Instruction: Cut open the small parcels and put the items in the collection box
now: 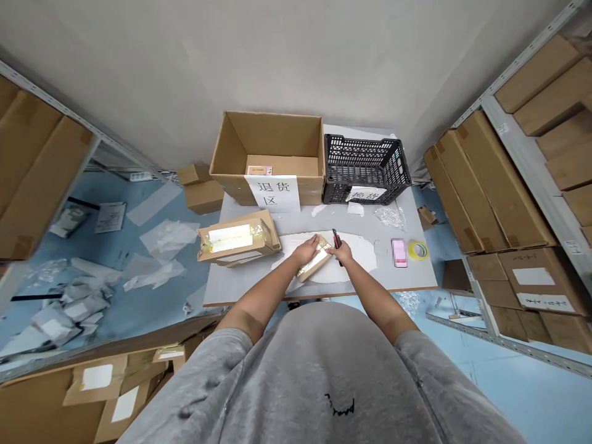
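A small taped cardboard box point(314, 265) lies tilted on a white sheet point(361, 253) at the table's front. My left hand point(306, 250) grips its upper left side, fingers closed over the edge. In my right hand point(343, 253) is a red and black utility knife point(337, 238), pointing away from me. The fingertips of that hand come close to the box's right end; whether they touch it I cannot tell. To the left stands a larger taped carton point(238, 239) with a white label.
Behind are an open cardboard box point(226, 188) with a paper sign and a black plastic crate point(365, 168). A phone point(399, 253) and a tape roll point(419, 250) lie at right. Shelves with cartons point(499, 179) flank the table point(259, 295); packaging litter point(74, 308) covers the left floor.
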Motion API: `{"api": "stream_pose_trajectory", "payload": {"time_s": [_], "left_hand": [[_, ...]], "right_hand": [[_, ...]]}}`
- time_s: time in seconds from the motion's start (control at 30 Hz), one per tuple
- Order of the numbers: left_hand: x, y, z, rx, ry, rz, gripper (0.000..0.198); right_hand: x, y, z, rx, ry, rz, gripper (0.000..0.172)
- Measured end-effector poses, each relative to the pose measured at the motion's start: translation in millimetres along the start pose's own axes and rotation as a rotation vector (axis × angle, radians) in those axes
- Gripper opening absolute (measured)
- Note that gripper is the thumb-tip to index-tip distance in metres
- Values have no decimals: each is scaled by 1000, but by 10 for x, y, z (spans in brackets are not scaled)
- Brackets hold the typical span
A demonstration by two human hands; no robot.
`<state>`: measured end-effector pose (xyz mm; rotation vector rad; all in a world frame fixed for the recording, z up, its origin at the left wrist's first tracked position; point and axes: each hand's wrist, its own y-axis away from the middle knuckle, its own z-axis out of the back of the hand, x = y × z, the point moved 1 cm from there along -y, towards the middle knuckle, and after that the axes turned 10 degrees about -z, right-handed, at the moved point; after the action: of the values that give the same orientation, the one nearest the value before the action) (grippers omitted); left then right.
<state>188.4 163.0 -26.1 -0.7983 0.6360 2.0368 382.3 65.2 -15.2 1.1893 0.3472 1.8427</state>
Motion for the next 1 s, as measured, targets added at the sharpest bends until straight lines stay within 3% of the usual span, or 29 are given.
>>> {"api": "stream_pose_trajectory", "payload": {"time_s": [0.17, 0.37, 0.6, 0.73, 0.87, 1.0], "left_hand": [[-101, 58, -22, -12, -56, -48, 63], [-171, 172, -56, -102, -169, -33, 65], [-55, 50, 44, -18, -163, 54, 65], [-42, -3, 87, 17, -172, 70, 64], [-77, 36, 38, -12, -203, 88, 65], [-123, 89, -20, -62, -189, 88, 71]], "right_hand": [[-100, 93, -184, -60, -76, -198, 52], [-96, 171, -298, -37, -134, -181, 51], [-92, 206, -291, -27, -85, -202, 55], [-101, 290, -273, 27, -96, -95, 42], [-206, 429, -240, -43, -186, -142, 27], [-264, 522, -251, 110, -336, -223, 36]]}}
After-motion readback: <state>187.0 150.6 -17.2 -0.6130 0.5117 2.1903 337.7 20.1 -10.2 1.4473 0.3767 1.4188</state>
